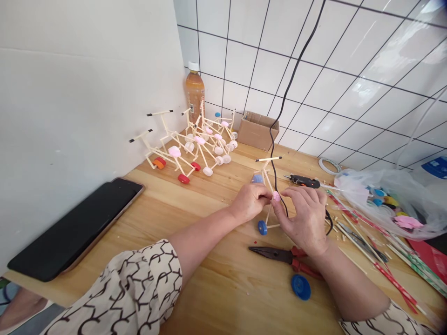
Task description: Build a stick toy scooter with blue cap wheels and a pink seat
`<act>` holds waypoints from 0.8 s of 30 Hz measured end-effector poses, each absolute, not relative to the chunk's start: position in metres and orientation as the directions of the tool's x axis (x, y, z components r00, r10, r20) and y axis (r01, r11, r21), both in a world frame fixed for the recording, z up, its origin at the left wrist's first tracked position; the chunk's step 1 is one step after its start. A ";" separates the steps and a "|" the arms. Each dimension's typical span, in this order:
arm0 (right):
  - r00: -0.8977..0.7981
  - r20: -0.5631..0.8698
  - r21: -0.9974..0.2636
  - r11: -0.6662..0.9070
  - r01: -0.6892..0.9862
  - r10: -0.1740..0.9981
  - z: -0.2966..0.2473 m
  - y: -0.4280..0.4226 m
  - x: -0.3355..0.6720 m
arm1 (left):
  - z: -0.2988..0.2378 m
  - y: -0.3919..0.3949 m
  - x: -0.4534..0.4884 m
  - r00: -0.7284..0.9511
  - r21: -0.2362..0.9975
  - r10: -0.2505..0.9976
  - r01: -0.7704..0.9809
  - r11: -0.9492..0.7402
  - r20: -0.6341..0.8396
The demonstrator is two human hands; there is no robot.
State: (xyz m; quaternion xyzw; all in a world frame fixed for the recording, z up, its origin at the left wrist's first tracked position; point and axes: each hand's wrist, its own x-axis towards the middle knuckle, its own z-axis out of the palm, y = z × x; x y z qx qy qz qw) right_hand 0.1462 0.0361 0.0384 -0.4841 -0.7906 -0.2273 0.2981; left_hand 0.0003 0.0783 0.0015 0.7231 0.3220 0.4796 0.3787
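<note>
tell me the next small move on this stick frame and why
Probably press the pink piece firmly onto the stick frame before letting go: your left hand and right hand both pinch it there, and the finished frames nearby carry theirs at a similar spot. The glue gun lies close by.

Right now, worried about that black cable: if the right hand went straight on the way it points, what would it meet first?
The pink foam piece on the toothpick frame, right at the fingertips of the right hand. The black cable runs close behind it, though depth is hard to judge here.
</note>
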 end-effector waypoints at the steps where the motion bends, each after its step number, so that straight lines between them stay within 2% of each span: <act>1: -0.350 0.692 0.071 0.423 0.904 0.632 0.039 0.036 0.145 | 0.002 0.078 0.000 0.333 0.856 0.829 0.107 -0.506 0.449; 15: -0.346 0.690 0.081 0.407 0.910 0.635 0.040 0.037 0.135 | 0.002 0.078 0.000 0.352 0.866 0.823 0.063 -0.496 0.445; 24: -0.317 0.660 0.033 0.396 0.918 0.681 0.036 0.036 0.143 | 0.003 0.079 -0.002 0.333 0.865 0.841 0.120 -0.486 0.426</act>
